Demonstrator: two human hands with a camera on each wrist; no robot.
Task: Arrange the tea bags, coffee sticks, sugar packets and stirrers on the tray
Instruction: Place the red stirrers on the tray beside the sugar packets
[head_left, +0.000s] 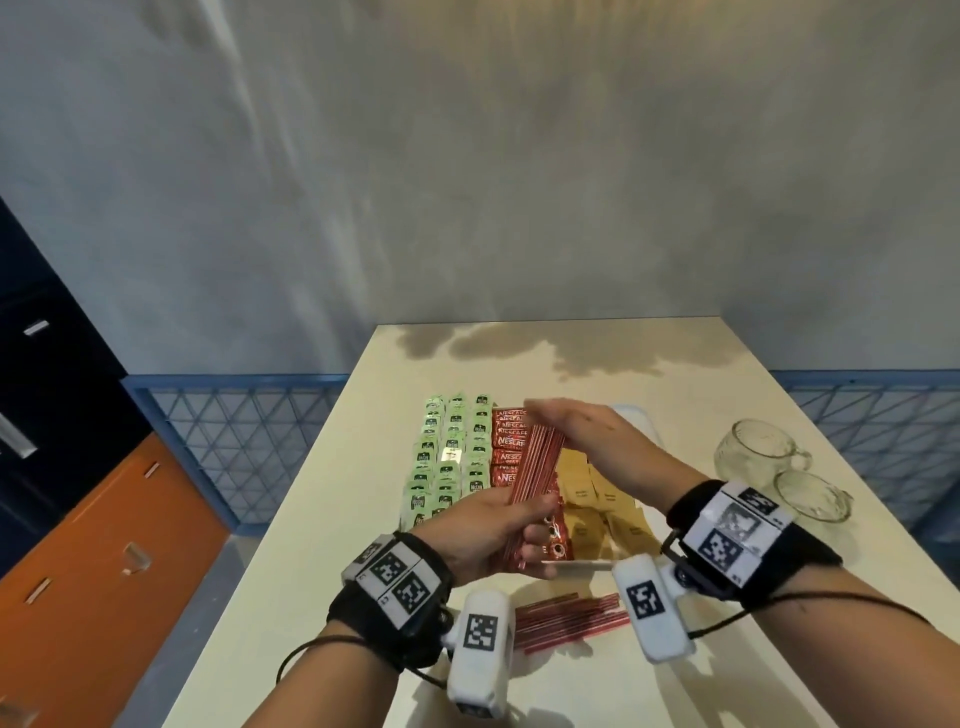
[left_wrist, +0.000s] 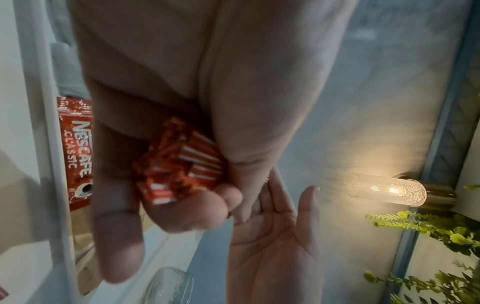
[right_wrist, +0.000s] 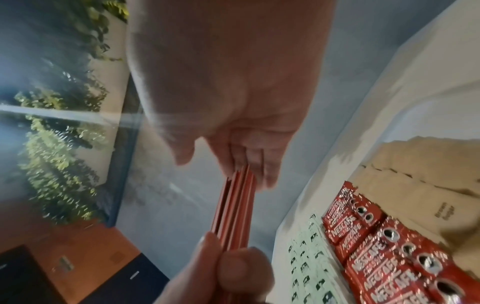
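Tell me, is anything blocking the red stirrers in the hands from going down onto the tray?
Nothing visible hangs between the stirrer bundle, gripped by the left hand, and the tray. But coffee sticks and sugar packets already cover the tray directly below.

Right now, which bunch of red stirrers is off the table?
The bunch of stirrers gripped by the left hand, above the tray; the other stirrers lie on the table.
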